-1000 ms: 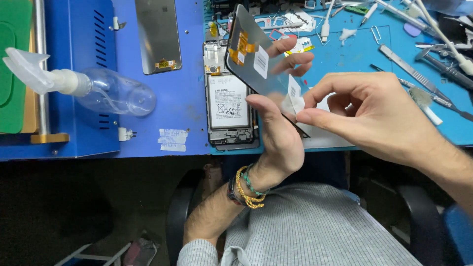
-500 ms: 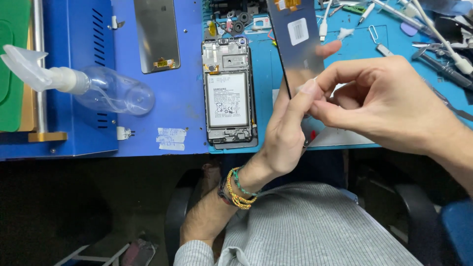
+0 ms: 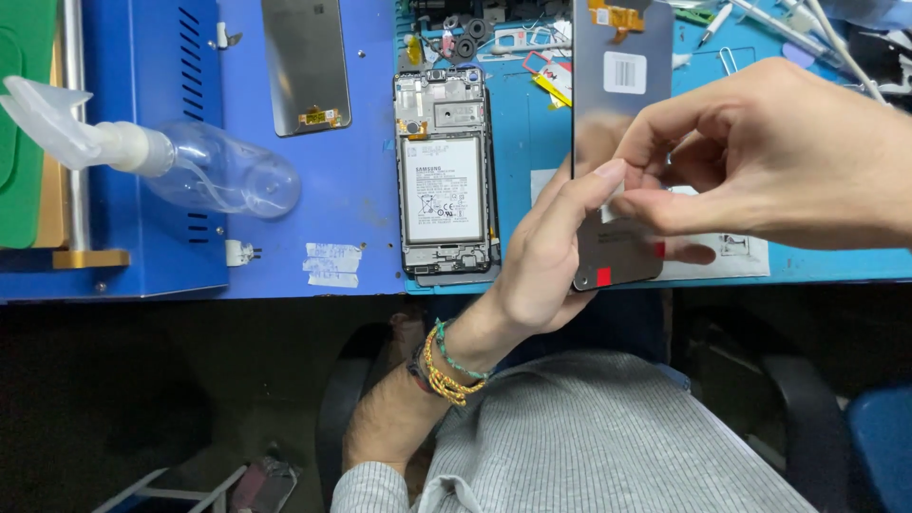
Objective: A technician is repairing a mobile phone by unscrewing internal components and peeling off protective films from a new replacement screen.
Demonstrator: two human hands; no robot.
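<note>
I see my left hand (image 3: 546,256) pinching the grey screen panel (image 3: 622,114) upright above the blue desk (image 3: 361,218); my right hand (image 3: 760,157) pinches its middle. A white rectangular label sits near its top, a red tab at the bottom.

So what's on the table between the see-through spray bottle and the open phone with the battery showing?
Another phone screen panel lies between the spray bottle and the open phone, a bit higher up on the blue mat, in the head view.

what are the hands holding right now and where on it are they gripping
Both hands hold a phone screen panel, back side showing. The left hand grips its left edge near the lower half; the right hand pinches at its middle with thumb and fingertips.
</note>
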